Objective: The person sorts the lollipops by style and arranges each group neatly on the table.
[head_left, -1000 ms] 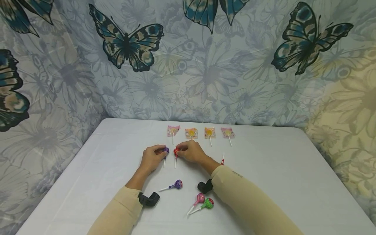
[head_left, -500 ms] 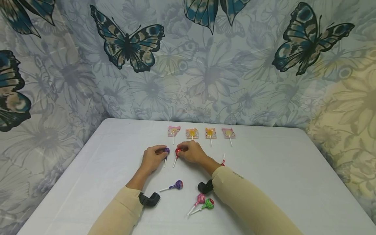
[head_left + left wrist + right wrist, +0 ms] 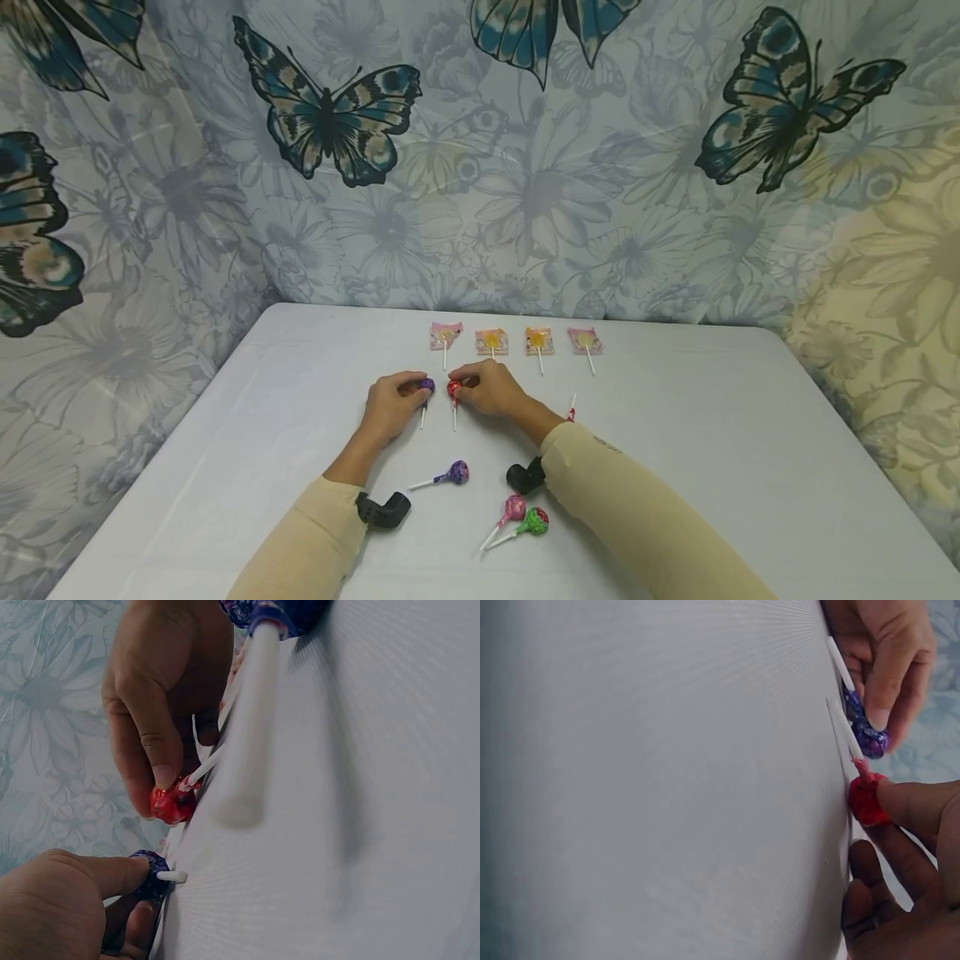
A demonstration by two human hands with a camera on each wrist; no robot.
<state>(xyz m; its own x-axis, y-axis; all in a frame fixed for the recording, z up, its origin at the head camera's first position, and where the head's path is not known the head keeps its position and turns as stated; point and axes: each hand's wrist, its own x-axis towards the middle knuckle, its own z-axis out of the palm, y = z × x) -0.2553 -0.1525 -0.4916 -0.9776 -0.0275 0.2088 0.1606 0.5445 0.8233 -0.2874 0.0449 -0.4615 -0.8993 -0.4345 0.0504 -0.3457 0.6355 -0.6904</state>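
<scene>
My left hand (image 3: 390, 406) pinches the head of a purple lollipop (image 3: 870, 737) between thumb and fingers, its white stick pointing toward me. Just to the right, my right hand (image 3: 489, 388) pinches a red lollipop (image 3: 868, 799) by its round head, stick likewise toward me. The two lollipops stand side by side with a small gap. Another purple lollipop (image 3: 453, 472) lies nearer on the table; in the left wrist view its stick (image 3: 251, 735) looms large in front. A pink lollipop (image 3: 513, 507) and a green one (image 3: 536, 521) lie with their sticks together by the right forearm.
Along the back of the white table (image 3: 675, 467) runs a row of flat wrapped lollipops, from a pink one (image 3: 446, 335) to another pink one (image 3: 585, 340), with orange ones (image 3: 538, 340) between. A red-wrapped lollipop (image 3: 572, 410) is partly hidden behind the right sleeve (image 3: 637, 500).
The red lollipop's stick swings slightly in the right fingers, tilting left and then back to nearly straight toward me. The left hand holds its place.
</scene>
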